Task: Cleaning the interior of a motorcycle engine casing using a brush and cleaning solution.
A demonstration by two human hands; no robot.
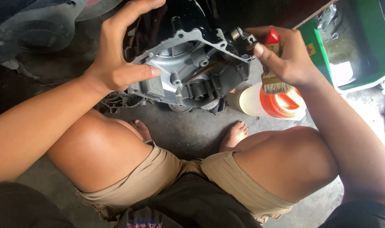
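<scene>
Left hand [116, 63] clamped on the left edge of the grey engine cover [188, 69], thumb across its inner face, fingers curled over the top rim. Right hand [285, 57] closed on a red-handled paintbrush [273, 78], bristles pointing down, and its fingertips also pinch the cover's upper right corner by a small spring fitting. The cover is held up off the concrete floor [188, 131], in front of the knees, inner side facing the camera.

Handling, judged: cast metal, rigid, fairly heavy for one hand, likely oily so slippery; ribs and bolt bosses along the rim give the surest grip, thin tabs less so.

Both forearms reach forward over the bent knees, left wrist cocked inward.

Right of the cover: white-and-orange plastic bottle [272, 103] lying below the brush; green tub [361, 46] further right. Gear-toothed parts [179, 107] sit under the cover.
</scene>
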